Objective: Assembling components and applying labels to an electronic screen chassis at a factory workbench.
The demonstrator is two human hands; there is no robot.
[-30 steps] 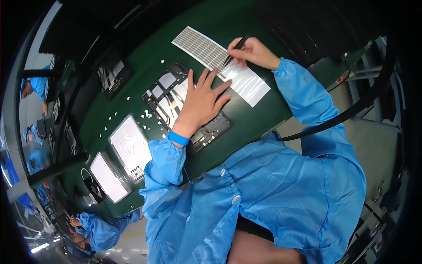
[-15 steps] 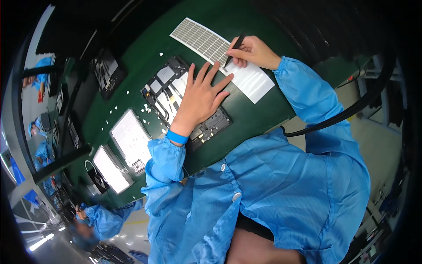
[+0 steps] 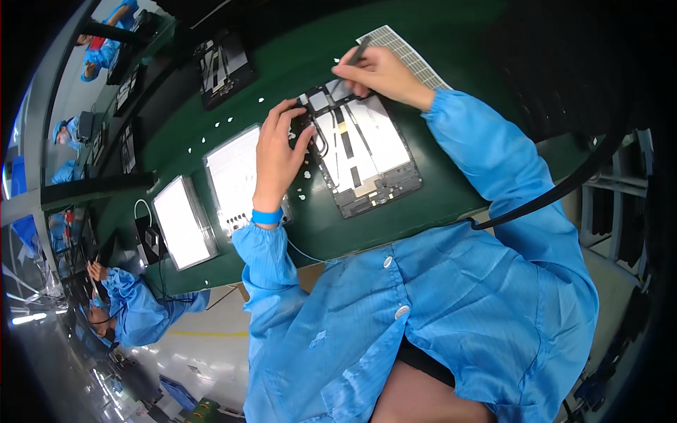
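An opened tablet (image 3: 381, 144), its silver battery area, dark ribbon cables and black frame exposed, lies face up on the green bench. At its upper left corner is my left hand (image 3: 278, 151), fingers apart and bent, the fingertips and thumb at the tablet's edge. Over the tablet's top edge, my right hand (image 3: 384, 72) pinches dark tweezers (image 3: 360, 49). The tips of the tweezers are hidden by the hand, and I cannot tell whether they carry anything. Behind the right hand lies a white sheet of small grey rectangular stickers (image 3: 403, 53), partly covered by it.
Left of my left hand lies a clear-lidded white tray (image 3: 233, 169) with small dark pieces along its near end. A second white case (image 3: 185, 222) stands farther left. Another opened tablet (image 3: 224, 69) lies at the far left. White scraps dot the bench. A co-worker (image 3: 144, 310) sits at lower left.
My left hand has lifted off the tablet's middle and moved left to its upper corner. My right hand, with the tweezers, has gone from the sticker sheet to the tablet's top edge. The view has shifted.
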